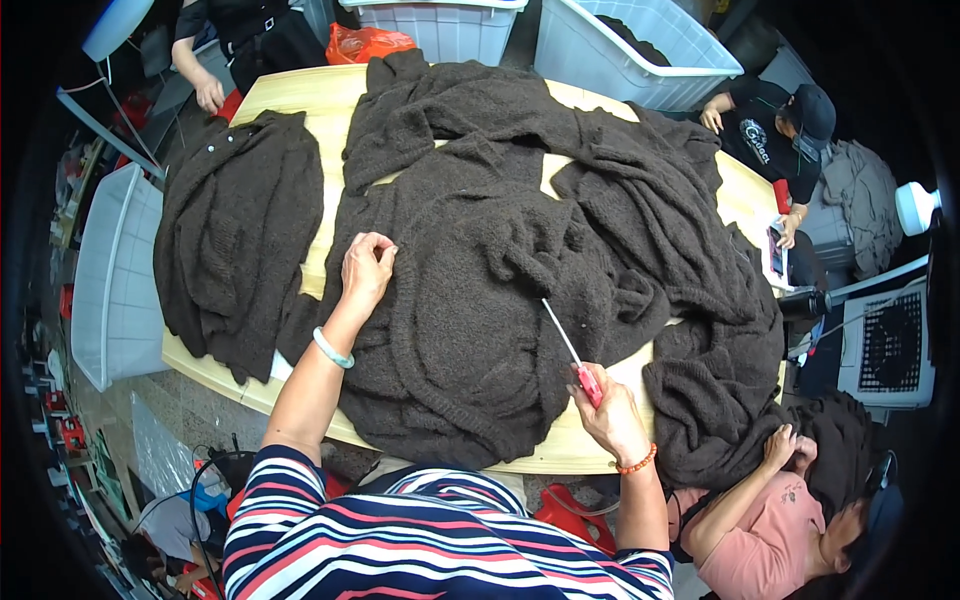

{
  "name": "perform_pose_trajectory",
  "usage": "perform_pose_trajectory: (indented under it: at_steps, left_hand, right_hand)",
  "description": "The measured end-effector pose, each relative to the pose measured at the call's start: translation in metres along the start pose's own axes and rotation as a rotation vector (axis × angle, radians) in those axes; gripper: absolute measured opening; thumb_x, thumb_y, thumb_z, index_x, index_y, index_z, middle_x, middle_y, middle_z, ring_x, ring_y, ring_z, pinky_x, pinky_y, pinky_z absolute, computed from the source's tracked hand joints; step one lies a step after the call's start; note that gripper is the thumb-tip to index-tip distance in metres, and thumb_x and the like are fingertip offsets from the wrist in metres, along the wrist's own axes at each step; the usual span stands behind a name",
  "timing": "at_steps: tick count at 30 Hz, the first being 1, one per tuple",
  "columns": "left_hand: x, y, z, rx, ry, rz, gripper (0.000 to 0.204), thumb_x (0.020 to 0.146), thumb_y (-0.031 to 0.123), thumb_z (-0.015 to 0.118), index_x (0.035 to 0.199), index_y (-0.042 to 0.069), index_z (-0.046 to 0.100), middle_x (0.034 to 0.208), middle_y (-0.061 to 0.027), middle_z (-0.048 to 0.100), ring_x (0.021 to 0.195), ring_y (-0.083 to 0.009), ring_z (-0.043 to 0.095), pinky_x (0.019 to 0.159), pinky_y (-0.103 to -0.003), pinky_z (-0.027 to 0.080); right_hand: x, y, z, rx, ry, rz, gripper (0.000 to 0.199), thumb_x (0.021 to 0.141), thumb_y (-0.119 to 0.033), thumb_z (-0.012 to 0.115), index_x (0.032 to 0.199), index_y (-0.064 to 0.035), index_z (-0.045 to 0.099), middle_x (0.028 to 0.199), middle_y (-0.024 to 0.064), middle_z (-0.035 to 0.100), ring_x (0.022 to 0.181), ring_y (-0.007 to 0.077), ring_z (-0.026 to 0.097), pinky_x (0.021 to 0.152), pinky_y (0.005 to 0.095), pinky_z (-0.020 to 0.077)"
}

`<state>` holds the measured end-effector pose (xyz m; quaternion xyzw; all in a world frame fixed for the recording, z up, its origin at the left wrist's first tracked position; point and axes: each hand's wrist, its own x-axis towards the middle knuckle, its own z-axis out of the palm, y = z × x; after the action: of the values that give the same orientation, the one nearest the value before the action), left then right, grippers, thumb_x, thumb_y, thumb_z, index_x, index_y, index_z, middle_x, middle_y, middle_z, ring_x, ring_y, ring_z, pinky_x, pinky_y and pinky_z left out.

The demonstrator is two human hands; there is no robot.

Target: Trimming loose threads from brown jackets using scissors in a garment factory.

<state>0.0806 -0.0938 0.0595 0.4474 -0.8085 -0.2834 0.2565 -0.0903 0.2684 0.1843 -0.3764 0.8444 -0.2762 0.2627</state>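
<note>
Left hand (pixel 366 266) pinches the knit (pixel 470 300); right hand (pixel 610 410) grips a red-handled tool (pixel 570 350). Its tip may snag yarn.

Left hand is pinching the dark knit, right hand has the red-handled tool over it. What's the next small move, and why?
Probably lower the tool's tip onto the dark knit garment and draw it toward the left hand. The right hand grips the red-handled tool with its slim shaft angled at the fabric, tip at the surface. The left hand bunches the knit, so the stretch between looks held steady.
</note>
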Motion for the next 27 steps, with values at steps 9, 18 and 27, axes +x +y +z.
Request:
perform_pose_trajectory:
  at_steps: [9, 18, 27]
  left_hand:
    - [-0.004, -0.034, 0.008, -0.489, 0.002, -0.224, 0.015, 0.077, 0.006, 0.077, 0.089, -0.001, 0.069, 0.079, -0.0028, 0.067, 0.067, -0.0084, 0.06, 0.061, -0.024, 0.049]
    - [-0.093, 0.101, -0.048, 0.044, -0.893, 0.813, 0.013, 0.075, 0.012, 0.073, 0.08, 0.007, 0.061, 0.081, -0.0079, 0.058, 0.084, -0.029, 0.058, 0.078, -0.041, 0.047]
    - [-0.058, 0.08, 0.091, 0.14, -0.423, 1.012, 0.049, 0.083, 0.018, 0.069, 0.129, 0.008, 0.056, 0.14, -0.0153, 0.049, 0.13, -0.0344, 0.046, 0.11, -0.045, 0.035]
  right_hand:
    - [-0.021, 0.01, 0.009, 0.039, 0.033, -0.015, 0.028, 0.088, -0.014, 0.065, 0.115, -0.0055, 0.06, 0.087, 0.0221, 0.067, 0.086, 0.0402, 0.068, 0.075, 0.0418, 0.0532]
    - [-0.031, 0.018, 0.004, -0.013, 0.044, 0.036, 0.029, 0.088, -0.014, 0.066, 0.114, -0.0059, 0.06, 0.091, 0.0218, 0.068, 0.087, 0.0408, 0.066, 0.076, 0.044, 0.0532]
    - [-0.032, 0.003, 0.028, -0.067, -0.104, 0.049, 0.03, 0.089, -0.021, 0.066, 0.115, -0.0066, 0.062, 0.082, 0.0225, 0.067, 0.08, 0.0412, 0.067, 0.073, 0.0449, 0.0534]
